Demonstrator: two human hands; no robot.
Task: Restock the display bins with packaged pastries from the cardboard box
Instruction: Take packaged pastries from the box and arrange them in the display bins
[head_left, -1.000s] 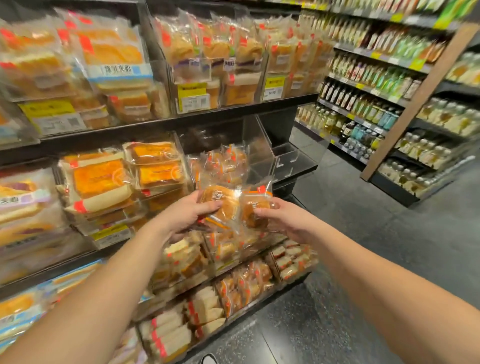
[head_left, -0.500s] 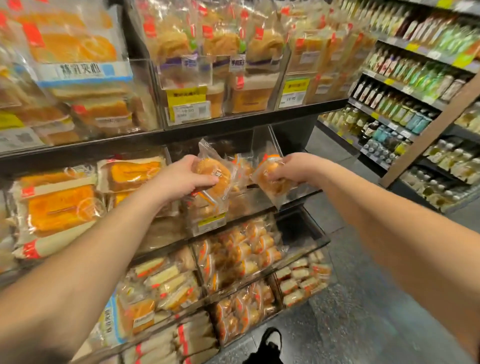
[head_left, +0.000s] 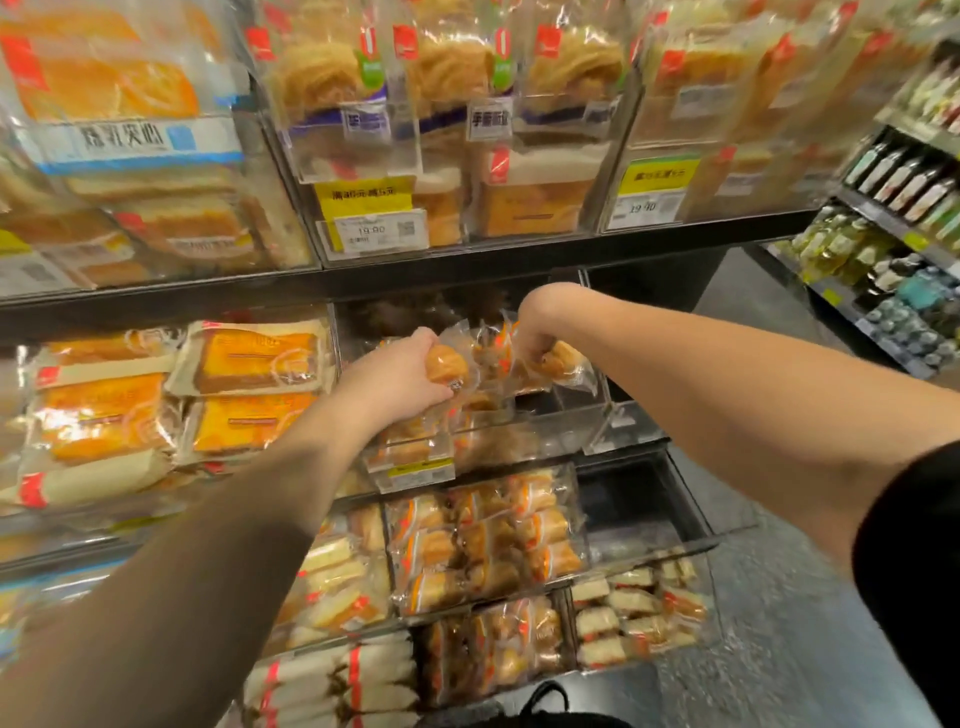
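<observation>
At the shop shelf's clear display bin (head_left: 519, 431), our left hand (head_left: 400, 379) grips one wrapped bun (head_left: 447, 366); our right hand (head_left: 530, 348) pinches another bun (head_left: 563, 361) above it.

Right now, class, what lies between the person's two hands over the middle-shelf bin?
In the head view, between the left hand and the right hand lie clear-wrapped pastry packets with orange marks, bunched in the clear bin. Each hand grips its own packet.
</observation>
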